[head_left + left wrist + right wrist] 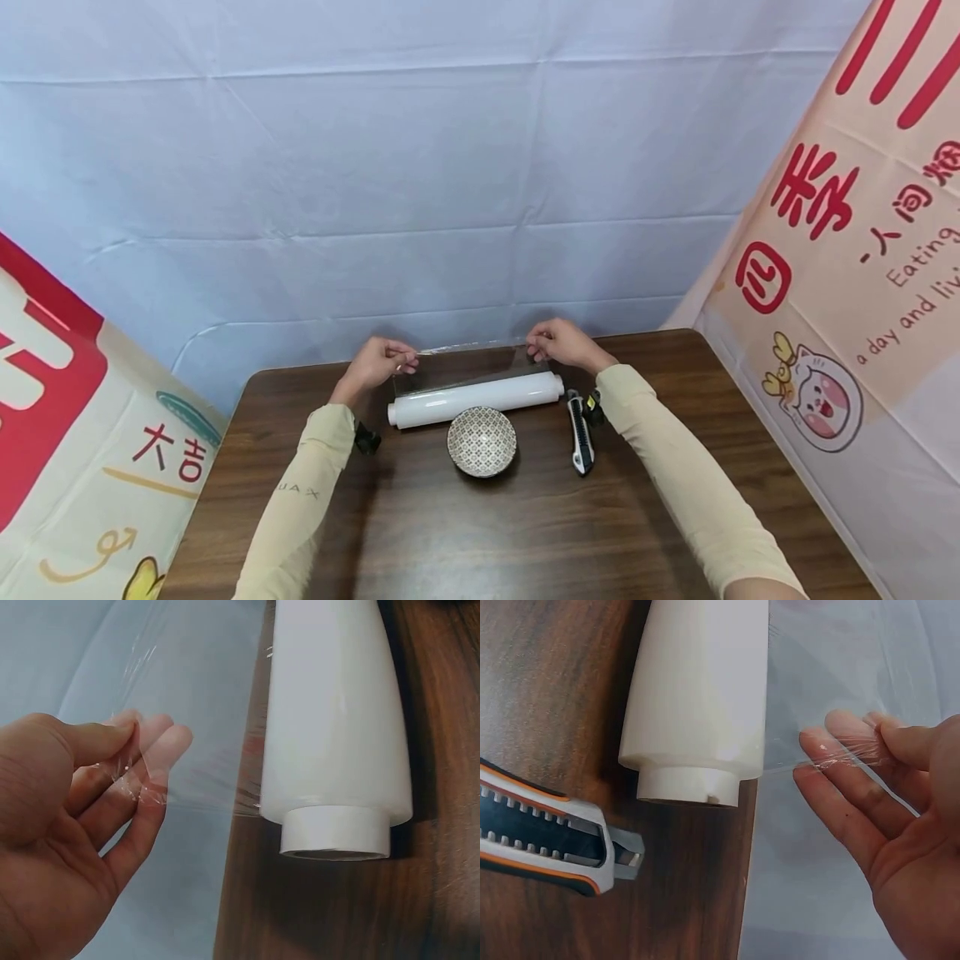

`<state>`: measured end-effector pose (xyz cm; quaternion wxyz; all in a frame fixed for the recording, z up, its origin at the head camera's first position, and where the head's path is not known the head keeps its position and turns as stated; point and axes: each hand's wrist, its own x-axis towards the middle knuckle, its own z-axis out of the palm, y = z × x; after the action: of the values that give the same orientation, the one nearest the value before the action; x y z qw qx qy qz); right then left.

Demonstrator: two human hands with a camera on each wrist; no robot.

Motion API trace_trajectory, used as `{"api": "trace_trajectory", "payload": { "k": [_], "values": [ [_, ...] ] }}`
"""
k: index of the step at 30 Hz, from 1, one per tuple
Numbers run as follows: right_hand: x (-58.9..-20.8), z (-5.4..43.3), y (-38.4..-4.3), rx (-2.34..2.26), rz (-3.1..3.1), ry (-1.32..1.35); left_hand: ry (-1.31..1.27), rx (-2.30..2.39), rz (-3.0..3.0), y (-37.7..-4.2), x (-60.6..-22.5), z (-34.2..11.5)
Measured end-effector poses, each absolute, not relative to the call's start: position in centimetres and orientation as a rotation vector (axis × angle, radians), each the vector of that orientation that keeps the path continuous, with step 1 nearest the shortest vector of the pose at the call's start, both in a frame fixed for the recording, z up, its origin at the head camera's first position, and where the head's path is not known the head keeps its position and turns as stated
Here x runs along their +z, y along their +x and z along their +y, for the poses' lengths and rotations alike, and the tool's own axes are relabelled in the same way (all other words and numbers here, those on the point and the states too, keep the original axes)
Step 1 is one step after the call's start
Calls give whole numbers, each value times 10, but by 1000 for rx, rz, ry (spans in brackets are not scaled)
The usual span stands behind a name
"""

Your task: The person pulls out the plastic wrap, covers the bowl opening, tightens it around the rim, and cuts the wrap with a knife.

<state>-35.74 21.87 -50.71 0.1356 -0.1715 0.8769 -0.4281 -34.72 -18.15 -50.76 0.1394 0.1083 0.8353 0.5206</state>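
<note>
left grip (71, 840) pinches clear film (202, 750), shiny and creased.

Roll (476, 400) lies crosswise on worktop (465, 542) before me. Bowl (482, 442) stands on my side of roll, near its middle. Knife (580, 435) lies right of bowl, near roll's right end. Film (468, 367) stretches behind roll, between my left fingers (139, 836) and right fingers (847, 825). Cloth (375, 167) hangs behind worktop.
</note>
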Motion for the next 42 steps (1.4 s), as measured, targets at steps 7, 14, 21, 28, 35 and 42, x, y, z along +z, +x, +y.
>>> {"api": "trace_trajectory", "payload": {
  "k": [7, 14, 21, 28, 35, 42],
  "values": [
    [-496, 218, -360, -1278, 2540, -500, 361, 1463, 2464, -352, -497, -183],
    [-483, 218, -363, -1281, 2601, -499, 390, 1363, 2602, -356, -479, -182],
    [-475, 215, -366, -1293, 2623, -505, 362, 1399, 2600, -359, -470, -182],
    [-469, 212, -371, -1322, 2617, -533, 366, 1395, 2672, -358, -467, -183],
    [-457, 211, -371, -1332, 2636, -523, 370, 1415, 2691, -361, -459, -182],
    [-449, 209, -370, -1338, 2653, -531, 361, 1448, 2649, -362, -447, -182]
  ]
}}
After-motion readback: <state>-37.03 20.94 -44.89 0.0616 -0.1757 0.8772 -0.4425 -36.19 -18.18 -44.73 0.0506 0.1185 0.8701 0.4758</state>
